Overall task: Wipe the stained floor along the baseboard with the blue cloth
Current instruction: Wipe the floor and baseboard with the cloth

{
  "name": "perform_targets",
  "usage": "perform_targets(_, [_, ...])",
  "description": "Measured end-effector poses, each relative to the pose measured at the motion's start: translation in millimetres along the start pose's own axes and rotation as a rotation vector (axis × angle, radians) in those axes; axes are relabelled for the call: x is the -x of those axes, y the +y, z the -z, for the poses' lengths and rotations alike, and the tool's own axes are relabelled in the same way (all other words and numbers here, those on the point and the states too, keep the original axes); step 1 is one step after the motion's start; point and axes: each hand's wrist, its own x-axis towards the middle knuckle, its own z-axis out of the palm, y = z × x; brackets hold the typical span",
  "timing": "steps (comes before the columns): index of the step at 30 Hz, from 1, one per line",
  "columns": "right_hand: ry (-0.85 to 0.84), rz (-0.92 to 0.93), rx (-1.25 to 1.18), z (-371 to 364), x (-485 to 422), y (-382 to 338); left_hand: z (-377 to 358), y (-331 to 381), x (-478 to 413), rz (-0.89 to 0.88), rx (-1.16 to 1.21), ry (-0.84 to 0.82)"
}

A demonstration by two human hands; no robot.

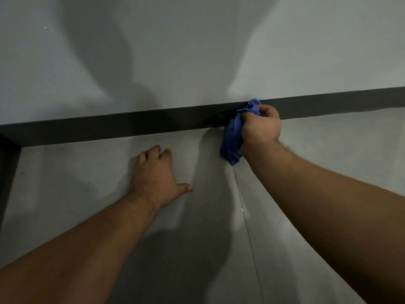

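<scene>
Cloth [233, 137] in blue sits bunched in the right hand [260, 128], fist closed around it, pressed where the dark baseboard [131, 126] meets the floor [328, 139]. Below the baseboard, the left hand [155, 172] rests open and empty, bracing. Bunched this tightly, the cloth may skip the corner seam and leave staining.

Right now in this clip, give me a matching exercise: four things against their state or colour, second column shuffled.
Things:
1. left hand
2. right hand
3. blue cloth
4. baseboard

States:
A. dark strip where wall meets floor
B. bunched up in a fist
C. spread flat on the floor
D. closed around fabric

Pairs: 1-C, 2-D, 3-B, 4-A
</scene>
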Motion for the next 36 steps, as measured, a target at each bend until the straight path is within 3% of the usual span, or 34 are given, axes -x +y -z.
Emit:
perform_targets(5, [-0.204,0.17,0.316,-28.7,29.8,18.3,-2.4,1.5,-2.7,0.016,-0.034,0.003])
perform_targets(9, [-0.316,0.165,0.518,-26.1,22.9,22.3,-2.1,-1.0,-2.5,0.01,-0.048,0.012])
perform_targets(11, [-0.271,0.149,0.491,-15.9,13.7,20.8,-2.2,-4.2,-0.5,-0.003,-0.048,0.008])
perform_targets(14, [-0.026,0.097,0.314,5.0,-3.5,13.9,-3.3,-6.7,0.7,-0.009,-0.046,-0.006])
perform_targets(17, [0.073,0.149,0.373,12.1,-15.5,10.0,-4.1,-5.7,-0.1,-0.006,-0.044,-0.001])
perform_targets(20, [-0.039,0.236,0.625,-1.1,-8.8,20.2,-4.8,-5.0,-0.6,-0.001,-0.027,0.007])
perform_targets(21, [-0.106,0.316,0.772,-4.0,-4.5,27.3,-5.0,-4.9,-0.8,-0.001,-0.029,0.01])
perform_targets(24, [-0.198,0.327,1.161,-6.1,13.0,39.0,-5.6,-4.3,-1.9,-0.004,-0.028,0.009])
perform_targets(29, [-0.197,0.342,1.225,-19.2,26.6,31.2,-6.9,-3.9,-1.9,0.001,-0.033,0.015])
perform_targets(36, [-0.476,0.47,1.491,-1.6,19.1,5.9,-9.0,-9.8,2.1,-0.052,-0.013,0.041])
